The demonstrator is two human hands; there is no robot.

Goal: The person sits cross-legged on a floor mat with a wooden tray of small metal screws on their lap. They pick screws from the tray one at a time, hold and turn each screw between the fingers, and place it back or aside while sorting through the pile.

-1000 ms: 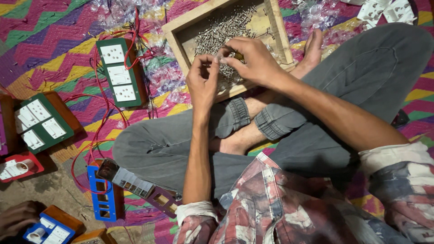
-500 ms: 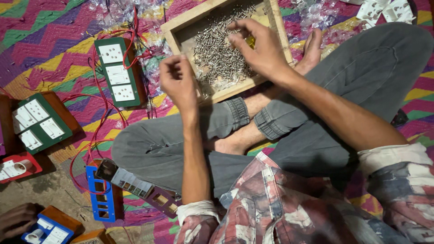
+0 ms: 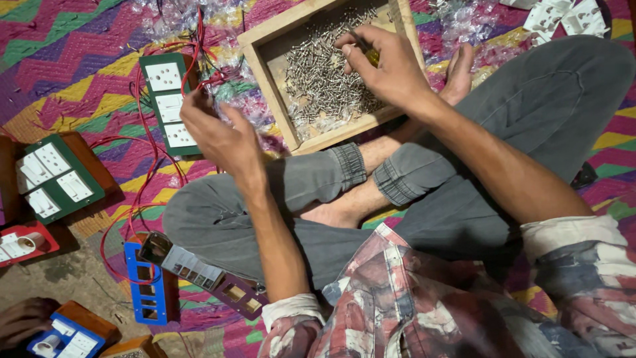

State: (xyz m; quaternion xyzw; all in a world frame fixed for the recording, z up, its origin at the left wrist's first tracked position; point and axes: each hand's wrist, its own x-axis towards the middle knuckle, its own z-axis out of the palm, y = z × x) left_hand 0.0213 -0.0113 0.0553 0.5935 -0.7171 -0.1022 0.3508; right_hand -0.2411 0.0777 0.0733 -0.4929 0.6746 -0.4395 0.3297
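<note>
right hand point(image 3: 391, 66): I see it over the screw tray point(image 3: 265, 73), clamped on a screwdriver point(image 3: 368, 53)
left hand point(image 3: 222, 136): loosely open, beside switch panel point(image 3: 169, 99), left of tray
risk: screws point(image 3: 318, 73) may spill if I nudge the tray

Your right hand point(image 3: 387, 66) is pinching a yellow-handled tool point(image 3: 368, 54) over loose silver screws point(image 3: 324, 76) that are lying heaped in a shallow wooden tray point(image 3: 265, 79). Your left hand point(image 3: 222, 136) is hovering beside the green switch plate point(image 3: 171, 103), which is lying flat.

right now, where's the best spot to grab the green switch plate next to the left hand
Grip the green switch plate across its two long edges, near the middle, coming from above. It lies flat and narrow on the mat, the left hand just beside it. Red wires run along its left edge, so keep off them.
</note>
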